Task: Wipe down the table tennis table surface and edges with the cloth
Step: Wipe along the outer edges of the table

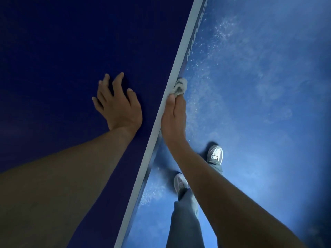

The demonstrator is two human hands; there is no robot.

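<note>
The dark blue table tennis table (53,59) fills the left half of the view. Its white-lined edge (180,56) runs diagonally from the top right to the bottom centre. My left hand (118,104) rests flat on the tabletop with its fingers spread, holding nothing. My right hand (174,115) sits against the side of the edge, pinching a bunched-up pale grey cloth (180,86) that presses on the rim just beyond my fingertips.
To the right of the table lies a blue speckled floor (259,86). My two legs in grey trousers and light sneakers (215,154) stand on it close to the table's side. Partial lettering runs along the table's side face (194,45).
</note>
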